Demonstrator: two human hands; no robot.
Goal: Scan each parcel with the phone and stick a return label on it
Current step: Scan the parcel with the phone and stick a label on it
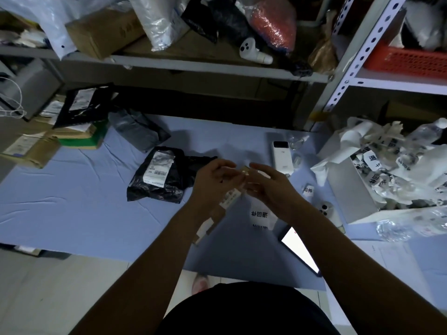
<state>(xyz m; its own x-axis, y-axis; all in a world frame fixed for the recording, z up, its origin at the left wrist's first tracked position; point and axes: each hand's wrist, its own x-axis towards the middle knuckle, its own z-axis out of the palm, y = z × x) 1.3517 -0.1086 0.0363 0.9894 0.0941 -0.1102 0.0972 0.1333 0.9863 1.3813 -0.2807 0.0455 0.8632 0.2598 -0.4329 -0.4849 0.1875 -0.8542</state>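
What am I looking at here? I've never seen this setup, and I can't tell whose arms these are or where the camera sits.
There is no machine here. These are a person's own bare arms, filmed by one wide-angle camera worn on their head and looking down. A blue sheet covers the floor below the shelves. On it lie a black bag parcel, a grey bag parcel, a lit phone, a white power bank and a sheet of return labels. The left hand grips a small cardboard parcel. The right hand meets its top end, but it is too blurred to say how.
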